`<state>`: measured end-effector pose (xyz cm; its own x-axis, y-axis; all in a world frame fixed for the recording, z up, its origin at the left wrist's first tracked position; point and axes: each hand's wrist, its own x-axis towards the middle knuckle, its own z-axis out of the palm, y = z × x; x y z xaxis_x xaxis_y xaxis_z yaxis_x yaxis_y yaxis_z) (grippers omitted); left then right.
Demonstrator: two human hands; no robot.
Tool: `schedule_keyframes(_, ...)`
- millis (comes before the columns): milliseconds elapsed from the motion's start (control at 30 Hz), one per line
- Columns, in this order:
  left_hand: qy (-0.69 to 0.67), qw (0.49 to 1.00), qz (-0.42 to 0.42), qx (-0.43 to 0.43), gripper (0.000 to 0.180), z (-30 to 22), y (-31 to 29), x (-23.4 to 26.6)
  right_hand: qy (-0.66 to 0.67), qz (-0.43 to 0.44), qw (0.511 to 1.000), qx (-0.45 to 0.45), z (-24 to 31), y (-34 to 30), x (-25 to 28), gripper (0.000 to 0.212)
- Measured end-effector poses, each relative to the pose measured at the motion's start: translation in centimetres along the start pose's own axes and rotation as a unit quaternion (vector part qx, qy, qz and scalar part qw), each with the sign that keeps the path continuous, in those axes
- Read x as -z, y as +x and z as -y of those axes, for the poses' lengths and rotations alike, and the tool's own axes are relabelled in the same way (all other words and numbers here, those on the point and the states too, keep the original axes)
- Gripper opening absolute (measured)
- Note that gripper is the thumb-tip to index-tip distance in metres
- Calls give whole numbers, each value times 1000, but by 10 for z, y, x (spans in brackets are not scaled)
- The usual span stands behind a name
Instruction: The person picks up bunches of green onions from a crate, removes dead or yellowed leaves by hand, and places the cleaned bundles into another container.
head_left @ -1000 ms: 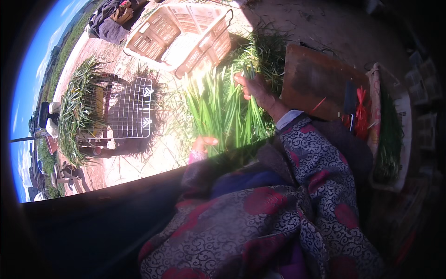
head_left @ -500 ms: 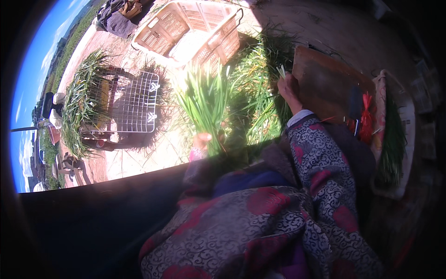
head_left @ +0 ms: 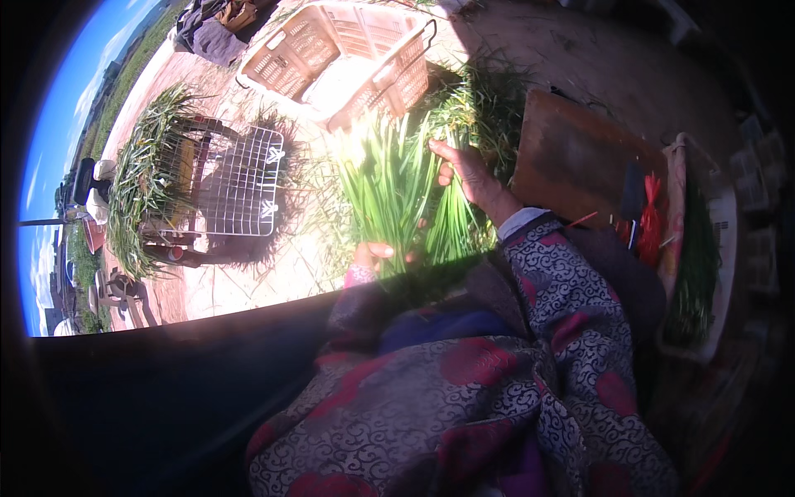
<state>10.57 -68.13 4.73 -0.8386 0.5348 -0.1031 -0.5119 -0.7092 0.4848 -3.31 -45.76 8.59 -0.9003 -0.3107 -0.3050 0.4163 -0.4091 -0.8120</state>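
My left hand (head_left: 374, 253) is closed around the lower part of a thick bunch of chives (head_left: 385, 178), held upright with pale ends at the top. Close on its right, my right hand (head_left: 474, 176) is closed on a smaller bunch of chives (head_left: 452, 222), its thumb lying near the top. The leaves of this bunch hang down below the hand. Part of my left hand's grip is hidden by leaves and shade. Behind my right hand lies a heap of loose green leaves (head_left: 489, 99).
A pale plastic crate (head_left: 397, 79) stands beyond the bunches. To the left is a white wire rack (head_left: 240, 178) with cut leaves (head_left: 153, 186) over one end. On the right are a brown board (head_left: 571, 149), red ties (head_left: 650, 219) and a white basket (head_left: 727, 273) holding dark green bundles.
My right hand has moved left and toward me from beside the board, and now holds a larger bunch with hanging leaves near the left-hand bunch. The left-hand bunch has shifted slightly right.
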Motion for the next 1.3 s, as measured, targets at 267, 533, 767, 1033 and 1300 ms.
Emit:
schedule_keyframes(267,-22,997,-53,-51,87,6,6,2,-221,-38,973,59,1,7,29,33)
schedule_keyframes(533,-68,996,62,23,67,-2,-7,70,-464,-403,746,255,38,21,100,39)
schedule_keyframes(767,-54,995,79,38,66,3,2,62,-246,23,930,270,-2,21,76,50)
schedule_keyframes(1033,64,984,-154,-55,55,-6,21,7,-188,159,956,160,-7,-3,14,31)
schedule_keyframes(1300,265,927,-254,-69,24,0,26,2,-363,229,889,162,-6,-9,11,29)
